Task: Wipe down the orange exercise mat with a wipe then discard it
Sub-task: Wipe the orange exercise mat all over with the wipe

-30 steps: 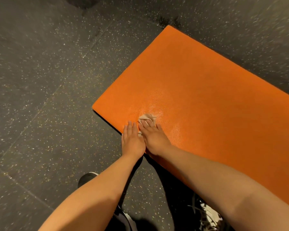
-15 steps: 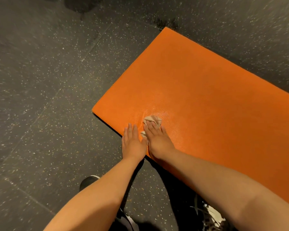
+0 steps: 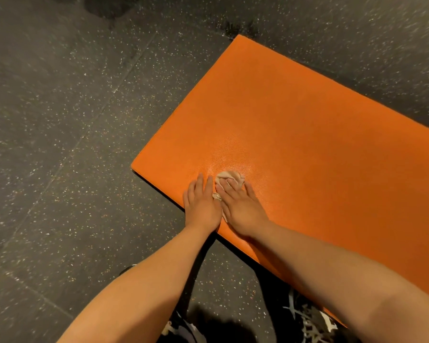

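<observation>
right hand is covering most of the wipe, only crumpled bits are poking out past its fingers. orange mat is running off the right edge; shoes are being cut by the bottom edge and partly blocked by the forearms.

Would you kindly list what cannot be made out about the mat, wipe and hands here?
Head view only:
Orange exercise mat: right end cut off by the frame edge.
Wipe: mostly hidden under the right hand.
Left hand: its palm hides whether it touches the wipe.
Shoes: cut off at the bottom edge.
</observation>
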Tool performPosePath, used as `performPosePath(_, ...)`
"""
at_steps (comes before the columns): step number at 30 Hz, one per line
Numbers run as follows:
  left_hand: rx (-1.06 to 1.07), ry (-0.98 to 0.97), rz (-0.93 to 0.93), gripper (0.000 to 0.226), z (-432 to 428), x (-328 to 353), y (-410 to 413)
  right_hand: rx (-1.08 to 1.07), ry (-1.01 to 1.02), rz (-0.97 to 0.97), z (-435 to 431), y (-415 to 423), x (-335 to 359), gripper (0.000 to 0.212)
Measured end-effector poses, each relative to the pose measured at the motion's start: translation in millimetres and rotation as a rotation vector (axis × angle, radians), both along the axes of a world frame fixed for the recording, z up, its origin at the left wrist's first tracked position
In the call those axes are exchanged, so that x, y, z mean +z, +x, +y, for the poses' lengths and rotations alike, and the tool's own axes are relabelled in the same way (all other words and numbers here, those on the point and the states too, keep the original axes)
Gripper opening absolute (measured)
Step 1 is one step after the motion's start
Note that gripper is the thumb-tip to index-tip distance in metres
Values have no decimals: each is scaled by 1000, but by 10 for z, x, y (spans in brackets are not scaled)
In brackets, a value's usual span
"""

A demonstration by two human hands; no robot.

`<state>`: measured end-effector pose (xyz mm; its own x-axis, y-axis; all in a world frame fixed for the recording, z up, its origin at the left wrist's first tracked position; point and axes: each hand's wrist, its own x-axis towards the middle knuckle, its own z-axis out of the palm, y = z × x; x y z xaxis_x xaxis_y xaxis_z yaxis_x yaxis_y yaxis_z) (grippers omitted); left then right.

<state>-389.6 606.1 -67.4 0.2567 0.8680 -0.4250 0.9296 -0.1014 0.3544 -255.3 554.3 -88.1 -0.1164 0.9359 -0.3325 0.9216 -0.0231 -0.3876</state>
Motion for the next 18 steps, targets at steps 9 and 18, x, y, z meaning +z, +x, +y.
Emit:
performPosePath(9, 94, -70, 3, 67, -29, -92, 178, -289, -1, 3, -39, -27, -13, 62)
performPosePath(18, 28, -88, 20, 68, -29, -54, 85, -403, 31, -59, 9, 299, 0, 61)
